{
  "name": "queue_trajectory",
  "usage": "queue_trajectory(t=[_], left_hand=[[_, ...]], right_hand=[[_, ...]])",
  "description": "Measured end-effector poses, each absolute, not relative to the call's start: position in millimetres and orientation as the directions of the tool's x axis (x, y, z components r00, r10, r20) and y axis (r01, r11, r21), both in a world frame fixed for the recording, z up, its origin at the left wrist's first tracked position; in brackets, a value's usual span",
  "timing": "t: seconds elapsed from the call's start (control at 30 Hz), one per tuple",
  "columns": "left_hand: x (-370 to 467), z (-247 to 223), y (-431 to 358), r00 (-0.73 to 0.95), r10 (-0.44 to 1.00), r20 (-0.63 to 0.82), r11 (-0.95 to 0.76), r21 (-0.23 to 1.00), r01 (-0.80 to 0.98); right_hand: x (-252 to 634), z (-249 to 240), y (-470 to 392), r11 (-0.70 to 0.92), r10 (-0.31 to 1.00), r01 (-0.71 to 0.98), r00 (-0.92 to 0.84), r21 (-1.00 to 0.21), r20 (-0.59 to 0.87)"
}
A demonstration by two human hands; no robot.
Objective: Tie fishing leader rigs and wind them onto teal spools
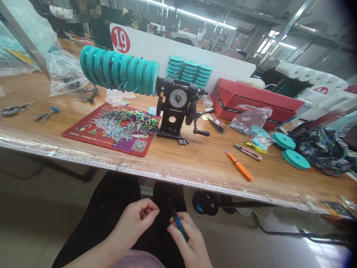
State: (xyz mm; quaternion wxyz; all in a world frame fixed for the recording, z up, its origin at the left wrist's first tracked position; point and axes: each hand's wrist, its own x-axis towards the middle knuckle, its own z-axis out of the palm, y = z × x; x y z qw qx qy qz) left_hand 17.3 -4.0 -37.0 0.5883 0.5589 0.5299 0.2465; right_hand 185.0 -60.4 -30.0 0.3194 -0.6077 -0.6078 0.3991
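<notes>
Over my lap, below the table's front edge, my left hand (142,216) is closed in a pinch; what sits between thumb and forefinger is too small to name. Just to its right, my right hand (186,234) is closed around a blue-handled tool (180,226) with a dark, slim tip pointing up and left. The two hands are apart. On the table (178,160) ahead stands a black winding machine (174,121) with a dial, a crank at its right and a row of turquoise spools (119,70) at its left.
Beads and small metal parts cover a red mat (75,128). An orange tool (240,166), pink-handled snips (249,152) and loose turquoise discs (295,159) lie to the right. Stacked spools (189,70) and a red box (253,98) stand behind. A person is at the upper left.
</notes>
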Motion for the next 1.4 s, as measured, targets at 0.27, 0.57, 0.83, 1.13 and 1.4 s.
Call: queue_trajectory(t=[0.27,0.57,0.83,1.13,1.4], left_hand=[[18,-32,-4,0.318,0.888,-0.333,0.235,0.922,0.308],[18,-33,-5,0.332,0.889,-0.316,0.192,0.914,0.358],[19,-35,-5,0.335,0.888,-0.316,0.180,0.908,0.379],[15,-33,-4,0.414,0.864,-0.288,0.098,0.901,0.422],[13,-34,-2,0.500,0.851,-0.161,-0.149,0.839,0.524]], right_hand=[[178,-47,-68,-0.111,0.981,0.364,-0.107,-0.925,-0.160],[172,-38,-68,-0.136,0.965,0.413,-0.151,-0.900,-0.215],[171,-41,-68,-0.172,0.950,0.495,-0.146,-0.852,-0.277],[170,-61,-74,-0.121,0.965,0.577,-0.121,-0.808,-0.232],[165,-71,-76,-0.145,0.977,0.483,-0.067,-0.864,-0.201]])
